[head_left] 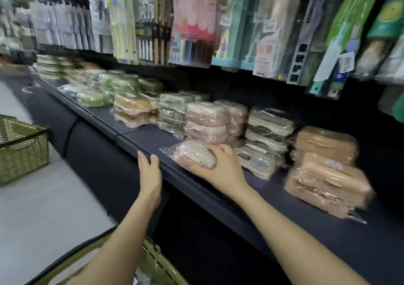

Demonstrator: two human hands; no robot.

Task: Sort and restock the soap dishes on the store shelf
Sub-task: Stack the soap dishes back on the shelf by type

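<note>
A pink soap dish [192, 154] wrapped in clear plastic lies near the front of the dark shelf [150, 141]. My right hand [220, 164] grips its right end, fingers curled over the top and thumb along the front. My left hand [150, 171] rests with straight fingers on the shelf's front edge, holding nothing. Behind the dish stands a stack of pink soap dishes [207, 121]. To its right are cream soap dishes [269, 129] and tan soap dishes [325, 166]. Further left are orange soap dishes [132, 110] and green soap dishes [175, 110].
Hanging packaged goods [196, 20] fill the rack above the shelf. A green woven basket [21, 147] sits on the floor at left, and another green basket [153, 263] is below my arms. More soap dish stacks [52, 66] run along the shelf into the distance.
</note>
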